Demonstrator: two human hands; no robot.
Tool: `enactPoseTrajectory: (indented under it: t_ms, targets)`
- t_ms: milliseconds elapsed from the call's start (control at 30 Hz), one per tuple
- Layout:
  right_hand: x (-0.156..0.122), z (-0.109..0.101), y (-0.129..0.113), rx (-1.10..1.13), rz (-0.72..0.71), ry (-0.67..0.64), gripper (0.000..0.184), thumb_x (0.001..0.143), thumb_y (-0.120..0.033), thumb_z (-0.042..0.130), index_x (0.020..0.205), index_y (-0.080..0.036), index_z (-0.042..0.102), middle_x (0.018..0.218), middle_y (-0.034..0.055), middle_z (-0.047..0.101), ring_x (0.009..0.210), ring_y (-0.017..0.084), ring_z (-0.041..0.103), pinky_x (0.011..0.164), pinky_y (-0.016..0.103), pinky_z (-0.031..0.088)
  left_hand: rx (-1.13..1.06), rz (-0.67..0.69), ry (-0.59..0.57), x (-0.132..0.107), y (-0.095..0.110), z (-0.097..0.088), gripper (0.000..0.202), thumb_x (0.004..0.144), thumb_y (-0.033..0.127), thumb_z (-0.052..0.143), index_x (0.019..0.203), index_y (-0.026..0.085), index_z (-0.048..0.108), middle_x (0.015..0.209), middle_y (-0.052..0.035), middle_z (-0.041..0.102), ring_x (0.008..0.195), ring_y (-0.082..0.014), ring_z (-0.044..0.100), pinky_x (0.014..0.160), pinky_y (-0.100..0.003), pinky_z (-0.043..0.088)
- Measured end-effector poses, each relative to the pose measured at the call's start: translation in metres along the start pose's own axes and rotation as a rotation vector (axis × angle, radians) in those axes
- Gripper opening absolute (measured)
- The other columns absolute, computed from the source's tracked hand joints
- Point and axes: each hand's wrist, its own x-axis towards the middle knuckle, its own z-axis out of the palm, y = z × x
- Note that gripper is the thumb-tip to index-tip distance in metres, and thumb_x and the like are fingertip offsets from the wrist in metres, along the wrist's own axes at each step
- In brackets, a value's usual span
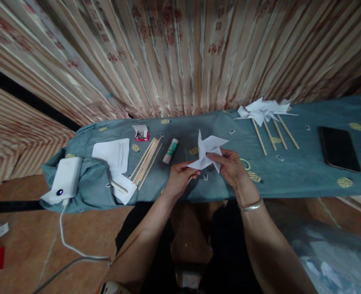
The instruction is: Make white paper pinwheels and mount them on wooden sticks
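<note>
Pinwheel [212, 143]: one, white paper, in the head view held by both hands above the cloth [186, 141], to the right of the glue stick [170, 151].
Left hand [180, 175]: pinching the lower left blade; some fingertips are hidden behind the paper.
Right hand [232, 165]: thumb pressed on the centre, other fingers behind (how they are bent, I cannot tell).
Loose sticks [145, 161]: several in a bundle, overlapping too much for a sure count.
Pinwheels on sticks [260, 110]: four sticks countable; the paper heads overlap and blur together.
Box [141, 134]: one, lid up, small metal bits inside, too small to count.
Paper sheets [111, 153]: a pile, number unclear, with a pale slim object [119, 186] lying on a lower piece (hard to identify).
Phone [339, 149]: one, screen dark.
Power bank [65, 179]: one, its cable [61, 228] running down out of sight.
Green ring [246, 164]: one, partly covered by the right hand.
Plastic bag [336, 257]: one, cut off at the lower right.
</note>
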Motion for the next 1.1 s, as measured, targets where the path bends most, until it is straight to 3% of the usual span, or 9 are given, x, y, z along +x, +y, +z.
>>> enactPoseTrajectory:
  t_ms: [333,733,933,1100]
  targets:
    - [0.001,0.001,0.004,-0.017,-0.039,0.027,0.023,0.047,-0.032,0.090,0.056,-0.020,0.072,0.059,-0.0016,0.067,0.053,0.009,0.051,0.051,0.025,0.038,0.093,0.103,-0.007,-0.001,-0.003,0.002,0.020,0.059,0.031,0.079,0.068,0.014,0.073,0.055,-0.0006,0.064,0.051,-0.0091,0.049,0.052,-0.022,0.038]
    - [0.002,-0.001,0.009,-0.039,-0.067,0.074,0.024,0.046,-0.032,0.089,0.059,-0.021,0.072,0.060,-0.0024,0.068,0.053,0.010,0.052,0.052,0.026,0.040,0.136,0.124,-0.014,0.003,-0.006,0.002,0.018,0.060,0.032,0.075,0.065,0.015,0.071,0.051,0.0011,0.060,0.046,-0.0085,0.043,0.049,-0.023,0.033]
    - [-0.006,0.000,0.008,-0.010,-0.045,0.041,0.024,0.046,-0.030,0.090,0.061,-0.022,0.074,0.062,-0.0017,0.071,0.057,0.013,0.059,0.060,0.028,0.047,0.207,0.144,0.072,0.008,-0.011,0.002,0.014,0.060,0.015,0.065,0.070,0.015,0.075,0.047,0.0036,0.057,0.044,-0.0081,0.040,0.048,-0.022,0.030]
    - [-0.006,-0.004,0.006,-0.051,-0.074,0.052,0.027,0.046,-0.033,0.091,0.067,-0.023,0.076,0.068,-0.0012,0.074,0.061,0.016,0.062,0.061,0.030,0.050,0.204,0.128,0.096,0.014,-0.008,0.001,0.015,0.063,0.014,0.069,0.075,0.016,0.077,0.063,-0.0001,0.068,0.052,-0.0106,0.051,0.054,-0.023,0.040]
